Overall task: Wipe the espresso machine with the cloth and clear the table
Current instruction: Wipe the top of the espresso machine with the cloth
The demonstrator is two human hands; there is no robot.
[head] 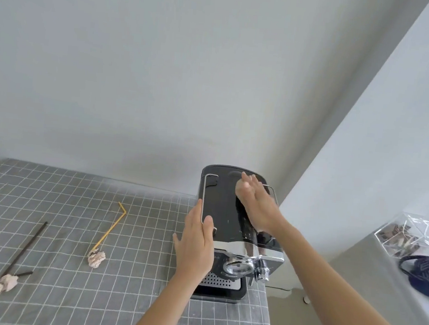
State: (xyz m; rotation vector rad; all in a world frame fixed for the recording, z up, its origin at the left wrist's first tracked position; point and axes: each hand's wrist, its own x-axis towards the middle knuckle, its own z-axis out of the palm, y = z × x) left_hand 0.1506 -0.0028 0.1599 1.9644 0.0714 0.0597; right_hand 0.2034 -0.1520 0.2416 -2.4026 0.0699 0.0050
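At the surface's (pixel 76 227) right edge the espresso machine (pixel 230 232) is steadied by the flat, spread left hand (pixel 194 247) while the right hand (pixel 256 205) presses a cloth (pixel 239 188) onto its top.

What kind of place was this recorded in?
Probably a plain room at home, not a café: the espresso machine stands on a table with a checked cloth cover in a bare-walled corner, beside a side surface holding a clear box.

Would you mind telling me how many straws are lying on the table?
2: a dark straw near the left edge, and a yellow bent straw lying mid-table, left of the espresso machine.
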